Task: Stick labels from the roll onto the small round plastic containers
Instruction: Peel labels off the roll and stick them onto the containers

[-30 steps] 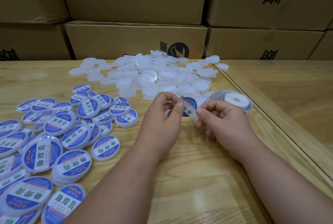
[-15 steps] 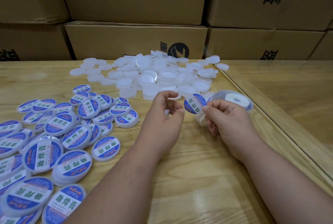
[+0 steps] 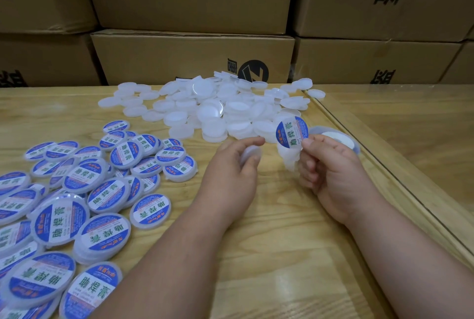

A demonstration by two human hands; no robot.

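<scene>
one head-worn view (wide-angle) looks forward and down, close over the table (image 3: 269, 254).

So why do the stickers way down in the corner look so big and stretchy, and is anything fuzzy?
In the head view, the wide-angle lens stretches the labelled containers near the bottom left edge, so they look bigger. The left hand and the blank container it holds look a bit smeared, likely motion. The label pinched by the right hand stays readable. Soft glare lies on the table.
</scene>
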